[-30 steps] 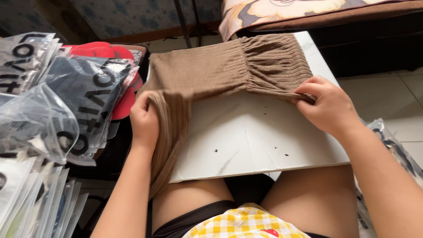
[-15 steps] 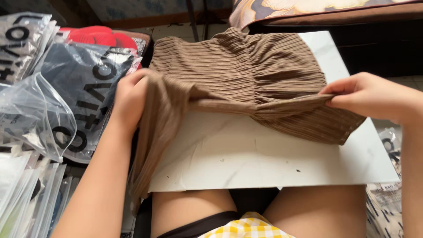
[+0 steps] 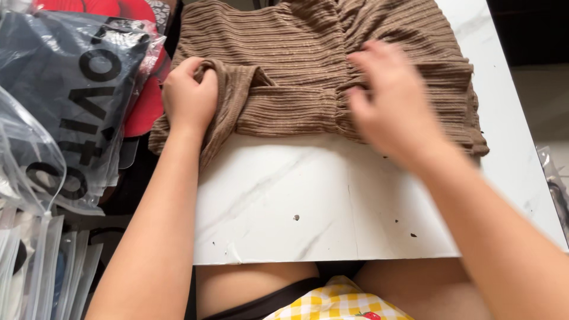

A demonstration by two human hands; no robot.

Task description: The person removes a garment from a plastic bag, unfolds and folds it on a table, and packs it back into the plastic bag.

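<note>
While the brown ribbed knit garment (image 3: 308, 65) lies spread over the far half of the white marble-patterned bench (image 3: 332, 201), the left hand (image 3: 189, 98) is clenched on a bunched fold at the garment's left edge, fingers curled into the cloth. The right hand (image 3: 388, 104) is blurred by motion, fingers spread and flat, over the garment's gathered middle section; whether it presses the cloth or hovers just above it cannot be determined, and it grips nothing. The fabric is soft, with fine parallel ribs and a puckered gathered band running near the centre; its near hem is folded under into a thick straight edge. The bench surface is smooth, with grey veining and several small dark specks. To the left, just beside the bench, lies a stack of clear plastic zip bags (image 3: 65, 112) with large black lettering, glossy and crinkled, holding dark folded cloth; a red item (image 3: 145, 109) shows beneath them. At the bottom edge, a yellow-and-white checked cloth (image 3: 332, 302) covers the person's lap.
</note>
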